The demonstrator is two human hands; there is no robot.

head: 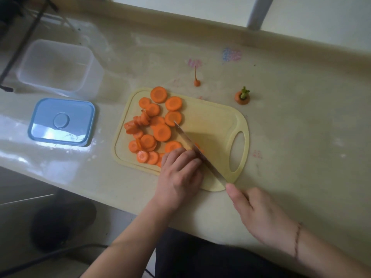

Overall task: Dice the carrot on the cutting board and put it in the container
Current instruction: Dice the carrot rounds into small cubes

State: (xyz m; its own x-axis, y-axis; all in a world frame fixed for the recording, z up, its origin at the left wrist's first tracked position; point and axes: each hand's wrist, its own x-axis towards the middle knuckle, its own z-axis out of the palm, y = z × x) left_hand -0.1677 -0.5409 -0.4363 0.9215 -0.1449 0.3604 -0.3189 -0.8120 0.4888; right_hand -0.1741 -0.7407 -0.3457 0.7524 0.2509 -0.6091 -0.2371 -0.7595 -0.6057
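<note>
At the far left of the pale, glossy worktop (pixel 281 137) stands a clear, rectangular plastic container (pixel 58 67), open at the top, with no carrot to be seen in it. Just near of it lies its light-blue rectangular lid (pixel 61 121), flat on the worktop with a round boss at its middle.

To the right of the lid lies a pale yellow plastic cutting board (pixel 212 125) with an oval handle hole at its right end. Round orange carrot slices (pixel 158 125) cover the board's left half, some lying flat, some overlapping, a few leaning on edge at the left of the heap. None looks diced, though the picture is soft.

The left hand (pixel 178 173) rests on the near edge of the board, its fingers curled down over carrot at the near end of the heap; what exactly lies under them is hidden. Just beside its knuckles runs the long steel blade of a kitchen knife (pixel 192 147), slanting from the near right to its tip among the slices.

Far of the board, the thin orange carrot tail tip (pixel 197 82) lies on the worktop, and to its right the carrot top stub with green stalks (pixel 242 96) stands alone.

The right hand (pixel 259 213), a thin bracelet at its wrist, has its grip clamped round the knife's handle, which the hand hides.
</note>
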